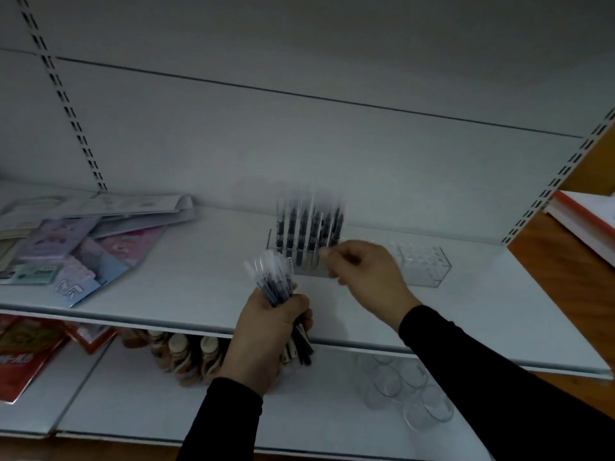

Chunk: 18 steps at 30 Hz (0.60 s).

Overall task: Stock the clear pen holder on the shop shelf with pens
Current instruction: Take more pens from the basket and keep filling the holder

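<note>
On the white shop shelf [206, 294] stood the clear pen holder [422, 264], part-filled. The left hand [266, 331] gripped a bundle of pens [276, 281]; the right hand [366, 271] reached the holder, fingers curled, its grip blurred.

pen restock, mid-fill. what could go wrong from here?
1. The left hand grips a thick bundle of pens out past the shelf edge; a loose one could slip to the lower shelf.
2. The right hand works right against the upright pens in the clear pen holder; a bump might tip them or shift the holder.
</note>
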Tool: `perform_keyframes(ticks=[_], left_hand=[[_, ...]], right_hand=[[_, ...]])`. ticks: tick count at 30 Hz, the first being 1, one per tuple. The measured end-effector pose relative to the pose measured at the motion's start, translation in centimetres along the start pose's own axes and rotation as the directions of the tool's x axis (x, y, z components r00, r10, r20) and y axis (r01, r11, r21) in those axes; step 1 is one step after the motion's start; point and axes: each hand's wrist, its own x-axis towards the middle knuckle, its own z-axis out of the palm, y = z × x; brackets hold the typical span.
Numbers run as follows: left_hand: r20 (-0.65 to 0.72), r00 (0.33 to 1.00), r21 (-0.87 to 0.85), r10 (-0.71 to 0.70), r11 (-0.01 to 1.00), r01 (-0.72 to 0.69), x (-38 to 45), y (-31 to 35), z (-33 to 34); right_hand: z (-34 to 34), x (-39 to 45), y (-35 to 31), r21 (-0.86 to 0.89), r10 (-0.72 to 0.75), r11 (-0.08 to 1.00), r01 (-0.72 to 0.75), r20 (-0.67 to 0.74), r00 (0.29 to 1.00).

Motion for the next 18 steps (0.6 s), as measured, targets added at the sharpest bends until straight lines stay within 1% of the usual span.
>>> perform_keyframes(ticks=[1,3,6,10,12,14,16,18], left_hand=[[0.011,1.0,-0.003,-0.007,1.0,0.007,-0.1,0.1,0.1],[0.05,0.999,-0.003,-0.011,1.0,0.011,-0.5,0.2,0.3],[0.145,0.989,0.002,0.005,1.0,-0.006,-1.0,0.5,0.6],[0.151,0.988,-0.009,-0.014,1.0,0.015,-0.8,0.5,0.7],[0.143,0.989,-0.005,-0.024,1.0,0.025,-0.7,0.3,0.8],[0.112,0.993,-0.004,-0.043,0.999,0.044,-0.6,0.2,0.8],[0.071,0.995,-0.023,-0.068,0.997,0.069,-0.5,0.1,0.9],[0.042,0.995,-0.067,-0.089,0.994,0.092,-0.5,0.3,0.9]], right_hand=[[0.4,-0.4,-0.1,0.003,0.006,1.0,-0.007,0.065,0.998],[1.1,-0.9,0.0,-0.017,0.018,1.0,-0.015,0.145,0.989],[1.7,-1.2,0.1,-0.003,0.035,0.999,-0.035,0.21,0.977],[1.5,-1.2,-0.1,0.119,0.069,0.988,-0.103,0.259,0.963],[1.4,-1.1,-0.2,0.144,0.058,0.985,-0.097,0.255,0.965],[1.3,-1.0,-0.2,0.199,0.078,0.972,-0.121,0.215,0.973],[0.8,-0.7,-0.3,0.283,0.121,0.946,-0.16,0.148,0.982],[0.0,-0.3,-0.5,0.37,0.151,0.914,-0.164,0.064,0.987]])
